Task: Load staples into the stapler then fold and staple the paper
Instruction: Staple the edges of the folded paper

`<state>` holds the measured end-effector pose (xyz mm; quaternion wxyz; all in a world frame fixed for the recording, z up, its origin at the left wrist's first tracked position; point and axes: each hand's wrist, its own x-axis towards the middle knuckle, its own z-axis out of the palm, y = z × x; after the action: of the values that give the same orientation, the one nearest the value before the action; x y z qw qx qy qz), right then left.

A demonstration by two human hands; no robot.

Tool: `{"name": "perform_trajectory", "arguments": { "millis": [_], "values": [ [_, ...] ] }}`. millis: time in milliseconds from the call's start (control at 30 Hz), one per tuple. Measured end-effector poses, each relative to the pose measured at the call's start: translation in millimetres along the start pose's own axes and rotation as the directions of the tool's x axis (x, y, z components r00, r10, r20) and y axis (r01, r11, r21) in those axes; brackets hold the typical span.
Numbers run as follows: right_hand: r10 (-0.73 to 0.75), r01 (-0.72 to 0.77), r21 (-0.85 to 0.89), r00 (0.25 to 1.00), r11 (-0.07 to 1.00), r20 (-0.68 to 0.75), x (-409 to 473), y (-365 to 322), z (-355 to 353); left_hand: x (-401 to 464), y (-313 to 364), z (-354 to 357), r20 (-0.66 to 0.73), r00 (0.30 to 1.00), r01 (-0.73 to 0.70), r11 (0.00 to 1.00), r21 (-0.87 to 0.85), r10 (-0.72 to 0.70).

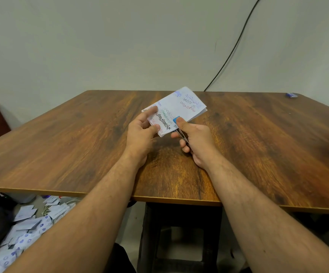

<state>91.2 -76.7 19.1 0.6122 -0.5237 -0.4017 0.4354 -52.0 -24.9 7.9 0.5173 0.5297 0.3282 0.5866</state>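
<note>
Our right hand (194,138) grips stapler (180,128) on folded paper (179,109), left hand (142,131) pinching it; stapling step, squeeze next.

Black cable (236,43) on wall; folded papers (27,227) littering floor.

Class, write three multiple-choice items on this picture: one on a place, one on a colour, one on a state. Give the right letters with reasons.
1. Where is the small blue box?
A. far right corner of the table
B. on the floor
C. in the left hand

2. What colour is the stapler top?
A. red
B. blue
C. black

3. How is the paper?
A. flat, unfolded
B. crumpled
C. folded, held above the table

Key: 1 A, it lies at that corner; 2 B, blue shows beside the right hand thumb; 3 C, layered edges show.
</note>
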Motion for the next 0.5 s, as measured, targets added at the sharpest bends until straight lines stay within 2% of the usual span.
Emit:
{"name": "perform_trajectory", "arguments": {
  "millis": [167,300,500],
  "values": [
    [-0.007,0.012,-0.08,0.998,0.997,0.063,-0.3,2.8,0.7,-3.7,4.2,-0.4,0.037,0.998,0.038,0.995,0.087,-0.041],
    [-0.012,0.025,-0.104,0.992,0.994,0.127,-4.1,0.3,1.0,-3.3,3.4,-0.5,0.086,0.996,-0.008,0.995,0.097,0.0],
    [-0.021,0.037,-0.12,0.992,0.992,0.126,-3.8,0.9,2.1,0.2,-0.5,-2.1,0.103,0.995,-0.004,0.985,0.173,-0.014]
  ]
}}
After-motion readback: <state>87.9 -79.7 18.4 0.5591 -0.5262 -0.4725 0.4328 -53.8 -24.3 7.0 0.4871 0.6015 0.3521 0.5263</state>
